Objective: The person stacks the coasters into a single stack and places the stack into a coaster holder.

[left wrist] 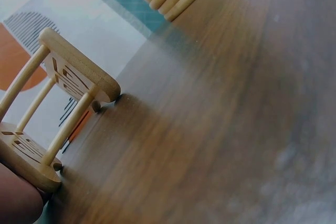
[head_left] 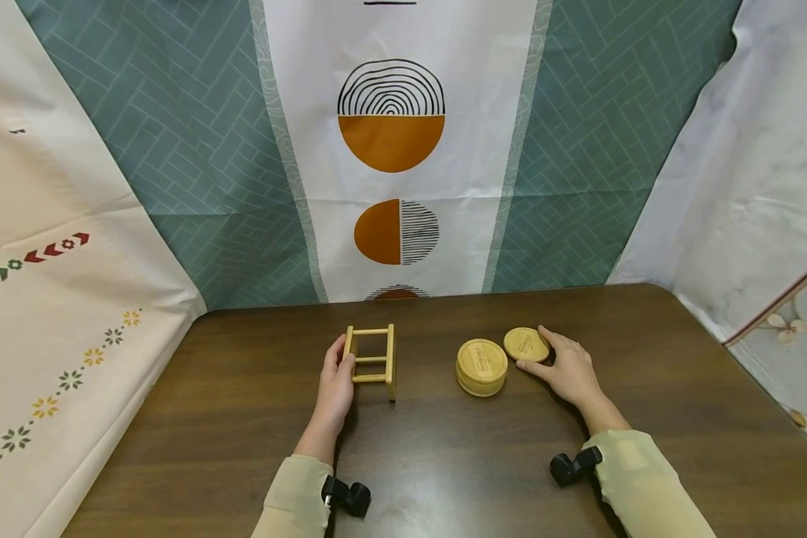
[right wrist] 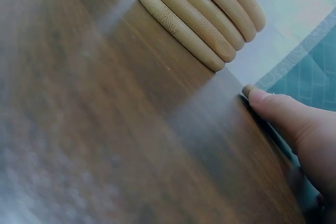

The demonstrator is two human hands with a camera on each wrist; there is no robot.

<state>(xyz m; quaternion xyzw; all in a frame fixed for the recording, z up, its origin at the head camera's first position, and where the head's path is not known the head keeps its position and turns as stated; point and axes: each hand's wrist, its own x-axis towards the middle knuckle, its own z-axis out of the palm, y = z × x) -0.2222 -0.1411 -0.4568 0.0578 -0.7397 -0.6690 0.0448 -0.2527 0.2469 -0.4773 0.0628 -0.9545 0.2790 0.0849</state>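
Observation:
My left hand (head_left: pixel 335 385) grips the left side of a small wooden coaster rack (head_left: pixel 390 359), which stands on the table. In the left wrist view the rack (left wrist: pixel 79 66) shows round bars between two cut-out side panels. My right hand (head_left: pixel 574 370) holds a single round wooden coaster (head_left: pixel 527 344) by its edge, thumb at the near side and fingers at the far side. Just left of it sits a stack of round wooden coasters (head_left: pixel 482 366) with lettering on the top one. The stack (right wrist: pixel 194 19) shows several layers in the right wrist view.
The dark wooden table (head_left: pixel 417 471) reaches back to a hanging patterned cloth (head_left: pixel 403 246). White cloths hang at the left (head_left: pixel 74 336) and right (head_left: pixel 746 187). Bare tabletop lies between the rack and the stack.

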